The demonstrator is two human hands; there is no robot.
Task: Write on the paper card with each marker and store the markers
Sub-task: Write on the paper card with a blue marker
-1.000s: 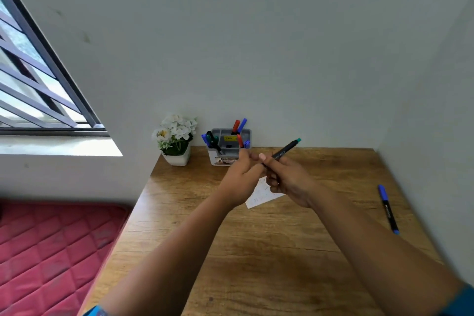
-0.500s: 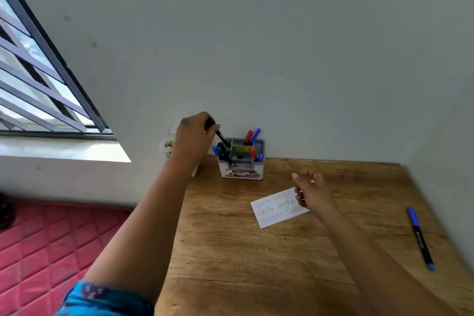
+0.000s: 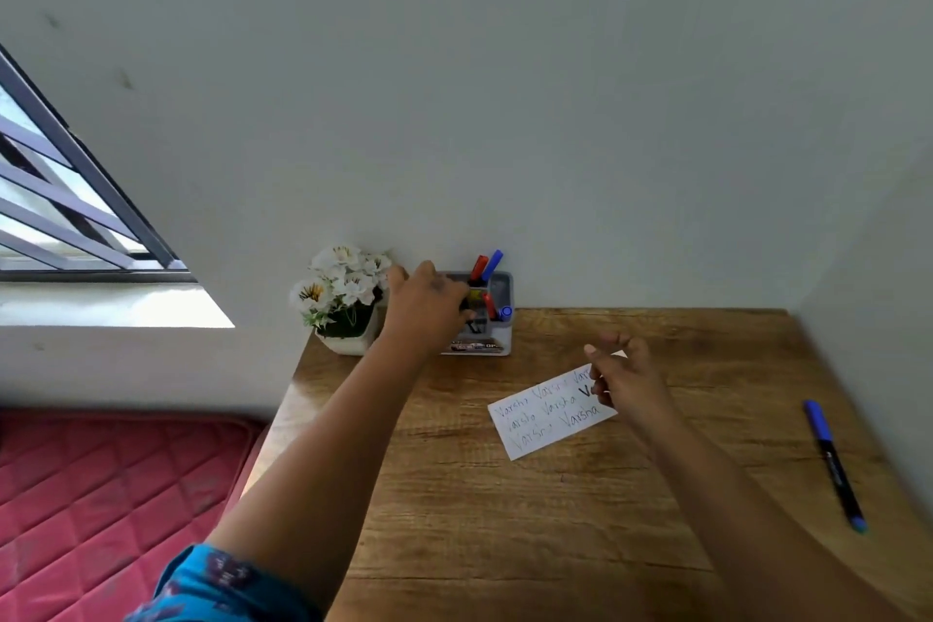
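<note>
1. Fingers of the left hand (image 3: 426, 303) are curled down over the left part of the grey organiser (image 3: 500, 318); whether a marker is pinched under them cannot be told, since the hand hides that compartment.
2. White flowers in a small white pot (image 3: 341, 303) are seen at the far left corner of the wooden desk (image 3: 505, 520), just beside the left hand.
3. Red and blue markers (image 3: 485, 264) are stood capped in the organiser, against the far wall.
4. Paper card (image 3: 542, 419) is laid flat mid-desk, tilted, with handwriting in several rows.
5. Right hand (image 3: 626, 376) is held over the card's right end, fingers loosely spread, nothing gripped.
6. Blue-capped marker (image 3: 833, 462) is laid on the desk at far right, well apart from the card.
</note>
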